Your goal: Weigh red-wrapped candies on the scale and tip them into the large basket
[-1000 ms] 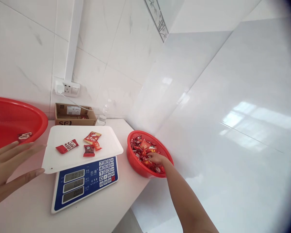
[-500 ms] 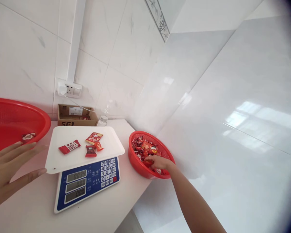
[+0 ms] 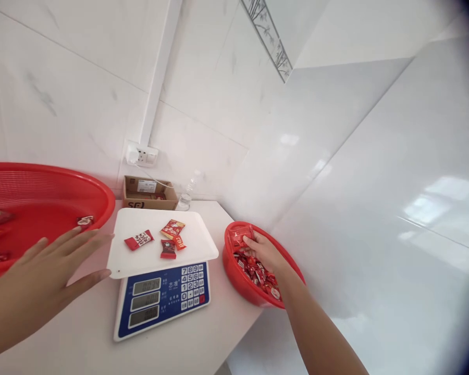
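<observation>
Scale [image 3: 170, 307], counter type: blue front, numeric keypad, three grey displays with faint digits. Standing on white table [image 3: 187, 344]. Landmark for all entries below.

White tray [image 3: 140, 268], one: on top of the scale. Bears four wrapped pieces, lying flat: red-and-white packet [image 3: 139, 239] at left, apart from the rest; red-and-gold packet [image 3: 172, 228], small orange-red packet [image 3: 180, 242] and dark red packet [image 3: 168, 249] grouped at right.

Right hand [image 3: 264, 251]: right of the scale, closed in a grip on shiny red packet [image 3: 239, 236], thumb over its face. Packet held up at the far-left part of red basket [image 3: 234, 281], above its contents.

Red basket, one: right of the scale, filled with wrapped sweets [image 3: 258, 271], mostly red.

Left hand [image 3: 58, 271]: left of the scale, open, fingers spread, palm down, nothing gripped. Fingertips close by the tray's left edge; contact cannot be told.

Red basin [image 3: 62, 182], large: left of the scale, partly out of view; several wrapped pieces inside.

Cardboard box [image 3: 150, 202], open: behind the scale. Clear bottle [image 3: 186, 197], upright: just right of the box.

Wall socket [image 3: 146, 155]: above and behind the scale, white plug and cable attached.
</observation>
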`<state>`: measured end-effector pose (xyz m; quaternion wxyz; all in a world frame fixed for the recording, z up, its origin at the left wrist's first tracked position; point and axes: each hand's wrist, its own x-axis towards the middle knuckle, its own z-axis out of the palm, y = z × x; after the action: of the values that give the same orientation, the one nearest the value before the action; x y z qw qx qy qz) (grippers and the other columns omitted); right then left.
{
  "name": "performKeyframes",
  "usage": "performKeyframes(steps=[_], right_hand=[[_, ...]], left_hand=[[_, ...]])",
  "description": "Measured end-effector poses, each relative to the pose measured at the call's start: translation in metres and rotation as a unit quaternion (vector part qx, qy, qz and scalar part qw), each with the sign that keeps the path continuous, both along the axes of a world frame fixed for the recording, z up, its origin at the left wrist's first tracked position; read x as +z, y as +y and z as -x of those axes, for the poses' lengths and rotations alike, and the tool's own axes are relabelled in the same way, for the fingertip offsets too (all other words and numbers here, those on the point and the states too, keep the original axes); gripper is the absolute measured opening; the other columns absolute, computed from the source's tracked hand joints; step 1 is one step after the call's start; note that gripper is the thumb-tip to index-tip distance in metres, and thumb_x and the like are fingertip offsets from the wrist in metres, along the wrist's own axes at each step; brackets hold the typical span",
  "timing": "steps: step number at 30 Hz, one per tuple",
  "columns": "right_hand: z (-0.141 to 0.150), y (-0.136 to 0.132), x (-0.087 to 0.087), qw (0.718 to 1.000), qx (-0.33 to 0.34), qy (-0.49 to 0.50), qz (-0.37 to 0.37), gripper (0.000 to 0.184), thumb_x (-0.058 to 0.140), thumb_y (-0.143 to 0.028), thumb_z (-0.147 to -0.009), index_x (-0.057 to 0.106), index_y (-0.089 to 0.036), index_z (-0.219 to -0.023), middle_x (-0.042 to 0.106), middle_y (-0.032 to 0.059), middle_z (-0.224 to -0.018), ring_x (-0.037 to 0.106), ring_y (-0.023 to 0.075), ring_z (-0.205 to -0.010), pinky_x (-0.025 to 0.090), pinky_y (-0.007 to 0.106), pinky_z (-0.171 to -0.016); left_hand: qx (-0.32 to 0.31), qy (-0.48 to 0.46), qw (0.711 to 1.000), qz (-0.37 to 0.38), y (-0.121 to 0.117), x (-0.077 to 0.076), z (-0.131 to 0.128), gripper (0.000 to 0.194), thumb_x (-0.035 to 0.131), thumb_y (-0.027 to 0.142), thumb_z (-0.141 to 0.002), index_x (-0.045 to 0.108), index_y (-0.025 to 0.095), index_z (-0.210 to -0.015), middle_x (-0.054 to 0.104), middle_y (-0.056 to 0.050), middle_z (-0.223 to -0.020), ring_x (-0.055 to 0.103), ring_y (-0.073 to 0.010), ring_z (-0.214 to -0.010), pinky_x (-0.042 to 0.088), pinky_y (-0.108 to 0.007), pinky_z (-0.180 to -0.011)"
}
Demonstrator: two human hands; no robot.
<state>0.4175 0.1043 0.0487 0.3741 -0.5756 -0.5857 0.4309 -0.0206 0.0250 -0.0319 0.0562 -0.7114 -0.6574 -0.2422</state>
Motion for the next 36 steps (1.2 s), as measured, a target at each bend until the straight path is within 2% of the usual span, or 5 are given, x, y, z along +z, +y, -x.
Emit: performKeyframes(steps=[8,12,16,27,36], right_hand=[[0.126,0.046,-0.011,0.991,0.109,0.07,0.031,0.039,0.056,-0.05,-0.081,0.054,-0.023,-0.109,0.068,0.0051,-0.096,0.064,0.0152,-0.08,0.047,0.027,-0.069],[0.156,0.053,-0.021,0.992,0.096,-0.073,-0.04,0.045,0.048,-0.046,-0.087,0.046,-0.023,-0.125,0.062,0.0085,-0.115,0.059,0.0187,-0.105,0.044,0.036,-0.088],[0.167,0.036,-0.036,0.961,0.13,-0.201,-0.139,0.031,0.05,-0.036,-0.085,0.052,-0.021,-0.111,0.062,0.0075,-0.115,0.056,0.0198,-0.109,0.039,0.038,-0.096],[0.142,0.023,-0.05,0.885,0.14,-0.408,-0.176,0.018,0.05,-0.024,-0.083,0.062,-0.02,-0.096,0.064,0.0099,-0.107,0.055,0.0243,-0.107,0.041,0.04,-0.092],[0.175,0.024,-0.049,0.923,0.195,-0.28,-0.177,0.044,0.042,-0.028,-0.088,0.05,-0.021,-0.131,0.052,0.007,-0.135,0.045,0.0192,-0.127,0.032,0.037,-0.107]], left_hand=[[0.005,0.039,0.998,0.059,-0.018,0.026,-0.008,0.06,0.033,0.058,-0.087,0.03,0.033,-0.142,0.031,0.001,-0.151,0.024,-0.0262,-0.141,0.029,-0.054,-0.109],[-0.002,0.022,0.998,0.064,-0.022,0.034,-0.009,0.061,0.035,0.058,-0.087,0.029,0.032,-0.143,0.033,0.001,-0.15,0.023,-0.0238,-0.141,0.026,-0.052,-0.112],[-0.016,0.002,0.998,0.059,-0.024,0.036,-0.01,0.059,0.035,0.057,-0.088,0.03,0.033,-0.142,0.036,-0.001,-0.149,0.025,-0.0272,-0.14,0.026,-0.056,-0.111],[-0.016,-0.021,0.998,0.063,-0.022,0.034,-0.008,0.066,0.039,0.063,-0.084,0.028,0.035,-0.142,0.031,0.0,-0.15,0.023,-0.0316,-0.14,0.027,-0.059,-0.11],[-0.014,-0.014,0.994,0.11,-0.025,0.042,-0.013,0.065,0.032,0.065,-0.085,0.031,0.033,-0.142,0.028,0.004,-0.151,0.017,-0.0268,-0.142,0.022,-0.058,-0.113]])
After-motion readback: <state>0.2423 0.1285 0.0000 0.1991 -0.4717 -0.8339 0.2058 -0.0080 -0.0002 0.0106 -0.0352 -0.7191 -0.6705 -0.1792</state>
